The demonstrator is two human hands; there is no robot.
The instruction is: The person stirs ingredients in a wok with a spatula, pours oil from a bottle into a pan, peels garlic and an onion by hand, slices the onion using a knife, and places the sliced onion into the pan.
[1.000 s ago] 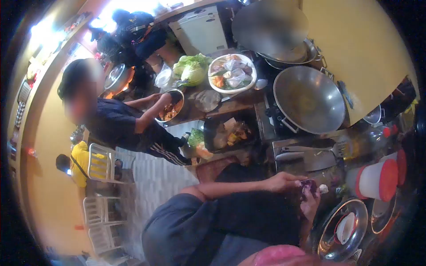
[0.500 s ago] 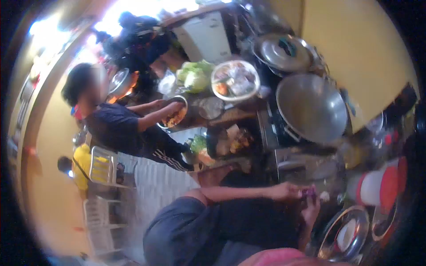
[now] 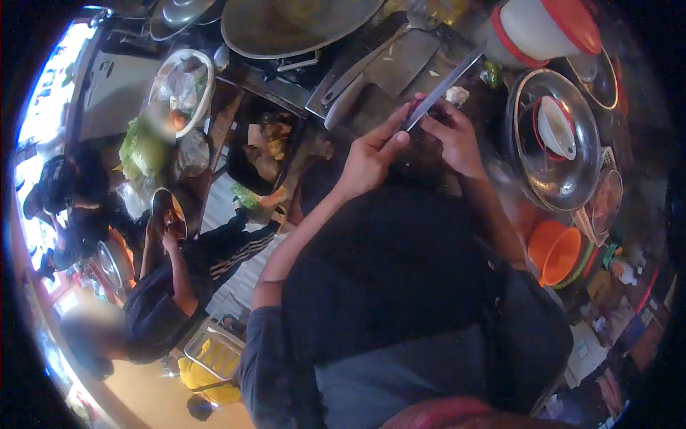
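Observation:
A long knife (image 3: 449,87) points up and to the right between my two hands. My left hand (image 3: 373,156) is closed at the lower end of the knife, its thumb against it. Beside the blade, a small dark purple piece (image 3: 413,107) shows at my left fingertips; its shape is partly hidden. My right hand (image 3: 455,139) is curled close to the blade from the other side, and what its fingertips press on is hidden. Just beyond the right hand lies a white crumpled piece (image 3: 457,96) on the dark counter.
A wok (image 3: 296,25) and a wide turner (image 3: 404,61) lie ahead. At right are a red-lidded tub (image 3: 547,27), a metal basin (image 3: 525,129) and an orange bucket (image 3: 554,252). At left, a co-worker (image 3: 161,300) reaches into a bowl (image 3: 168,214), near a white basket (image 3: 207,93).
The view has turned, so my hands now appear higher and nearer the middle. The knife blade, not clearly visible before, now shows between them. The orange bucket has come into view.

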